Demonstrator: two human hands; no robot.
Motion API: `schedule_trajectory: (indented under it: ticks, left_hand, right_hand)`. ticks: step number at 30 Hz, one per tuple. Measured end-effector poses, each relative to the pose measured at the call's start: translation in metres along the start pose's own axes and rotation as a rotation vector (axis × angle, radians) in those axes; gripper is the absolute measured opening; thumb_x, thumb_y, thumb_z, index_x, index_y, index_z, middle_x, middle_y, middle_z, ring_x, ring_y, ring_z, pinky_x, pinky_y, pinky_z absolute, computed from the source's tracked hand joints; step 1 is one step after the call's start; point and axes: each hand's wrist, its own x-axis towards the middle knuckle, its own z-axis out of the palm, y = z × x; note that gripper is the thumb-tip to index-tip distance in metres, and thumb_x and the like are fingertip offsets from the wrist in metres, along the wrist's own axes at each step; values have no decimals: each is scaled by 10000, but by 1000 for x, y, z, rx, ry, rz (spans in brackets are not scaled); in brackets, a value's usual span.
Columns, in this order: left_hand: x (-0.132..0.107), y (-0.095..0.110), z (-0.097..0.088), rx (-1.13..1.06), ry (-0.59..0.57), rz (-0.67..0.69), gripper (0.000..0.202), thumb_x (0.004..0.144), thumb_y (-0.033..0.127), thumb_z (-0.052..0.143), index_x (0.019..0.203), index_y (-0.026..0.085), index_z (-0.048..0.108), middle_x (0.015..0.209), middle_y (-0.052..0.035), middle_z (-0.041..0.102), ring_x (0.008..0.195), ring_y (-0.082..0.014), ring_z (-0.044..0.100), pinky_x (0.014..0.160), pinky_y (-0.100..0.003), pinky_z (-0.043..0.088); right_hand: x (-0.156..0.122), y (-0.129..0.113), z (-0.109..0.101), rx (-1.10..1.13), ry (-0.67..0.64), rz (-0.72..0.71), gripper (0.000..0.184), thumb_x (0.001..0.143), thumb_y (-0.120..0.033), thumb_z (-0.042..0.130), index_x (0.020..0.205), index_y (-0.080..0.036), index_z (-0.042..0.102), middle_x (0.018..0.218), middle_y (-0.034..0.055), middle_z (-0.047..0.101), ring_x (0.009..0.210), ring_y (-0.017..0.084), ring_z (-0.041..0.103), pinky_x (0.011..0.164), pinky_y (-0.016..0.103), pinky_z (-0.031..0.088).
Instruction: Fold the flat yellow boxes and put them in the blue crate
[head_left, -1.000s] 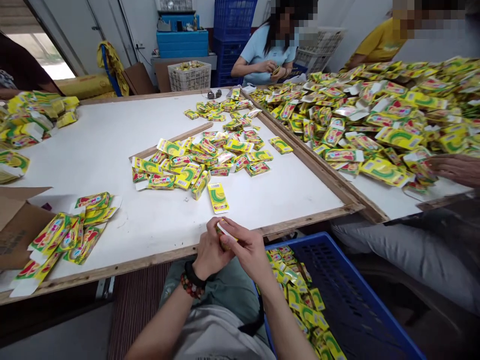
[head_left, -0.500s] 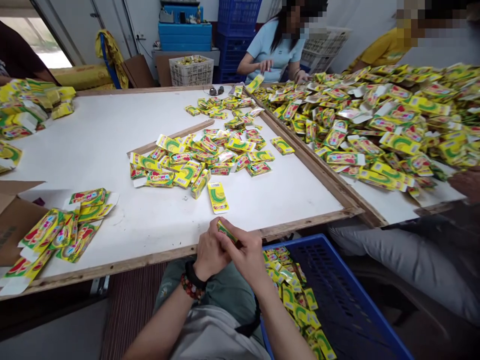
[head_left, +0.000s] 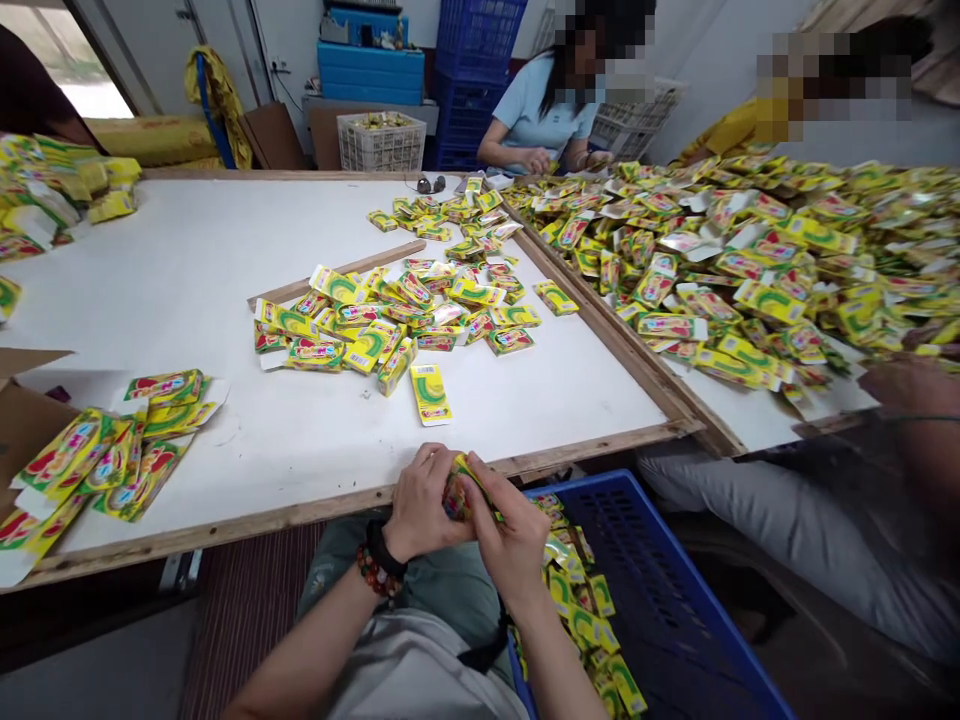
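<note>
My left hand and my right hand meet just below the table's near edge. Both grip a small yellow printed carton, which is folded and partly hidden by my fingers. A black band and a beaded bracelet circle my left wrist. On the white table, the closest loose piece is a flat yellow carton. Beyond it lies a heap of similar cartons. Another group of flat cartons lies to the left. Below my right hand, a blue plastic crate holds more cartons.
A co-worker's hand reaches over a second table heaped with cartons on the right. Another person sits across the table. A wooden strip, sunglasses, and a cardboard box are nearby.
My hands have closed together around the carton, now covering more of it. The view has shifted slightly, and the co-worker's hand on the right has moved over the heap.
</note>
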Motion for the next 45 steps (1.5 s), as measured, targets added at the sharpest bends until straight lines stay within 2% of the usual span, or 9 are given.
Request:
schedule_trajectory:
  ticks: [10,15,20,25,28,33,35,38,45]
  left_hand:
    - [-8,-18,8,-74,64,-129,504,790,205,551,1253,177,356,1145,-130,566,1037,-268,591,865,-441,509]
    - [-6,-5,-4,-178,31,-69,669,753,333,690,1308,195,341,1244,-120,527,1163,-273,510,999,-460,433]
    - [-9,-8,4,-294,397,-173,199,937,273,408,1107,209,491,1067,-83,579,1002,-204,567,903,-378,474]
    - [-11,-18,14,-292,596,-230,211,962,284,350,1105,207,485,1102,-87,561,1033,-194,566,925,-376,486]
    - [-11,-16,9,-242,636,-224,315,956,251,357,1264,210,408,1274,-114,502,1194,-206,510,1022,-411,441]
    - [-4,3,-4,96,585,-173,830,827,282,625,1475,206,112,1538,-161,222,1447,-320,152,1145,-551,247]
    - [0,6,-6,152,482,-100,899,755,290,695,1463,201,149,1491,-171,322,1409,-342,258,1107,-545,322]
    - [2,2,0,87,331,-71,787,739,270,671,1402,208,252,1311,-152,529,1149,-294,577,917,-444,516]
    - [-5,-15,15,80,486,-28,598,708,332,686,1204,211,375,1073,-96,619,890,-238,664,719,-350,544]
  right_hand:
    - [28,-8,35,141,-12,-6,189,872,-220,574,932,-246,751,941,78,745,823,190,708,738,313,588]
    - [17,14,-24,-159,-17,203,250,881,-349,542,909,-216,751,892,106,761,803,256,722,751,381,575]
    - [19,38,-61,-640,-360,367,344,833,-395,597,1060,-171,726,1033,175,730,1046,387,649,814,502,546]
    - [62,52,29,-516,-588,18,688,754,39,467,1402,-189,456,1526,152,314,1415,340,251,1073,545,342]
    - [90,57,58,-458,-658,-91,585,798,45,395,1305,-191,566,1442,144,460,1384,336,330,1085,663,206]
    - [89,33,15,-124,-430,-89,376,929,-183,396,1221,-209,631,1158,79,702,988,235,679,1063,527,365]
    - [78,17,-5,58,-405,51,344,914,-285,470,1196,-209,652,1004,56,743,780,201,690,786,375,547]
    - [66,1,-14,284,-425,313,400,871,-355,554,1205,-156,650,630,-4,678,498,128,568,458,227,442]
    - [48,6,8,678,-337,551,464,763,-438,688,1139,-167,693,959,63,748,824,213,681,748,336,555]
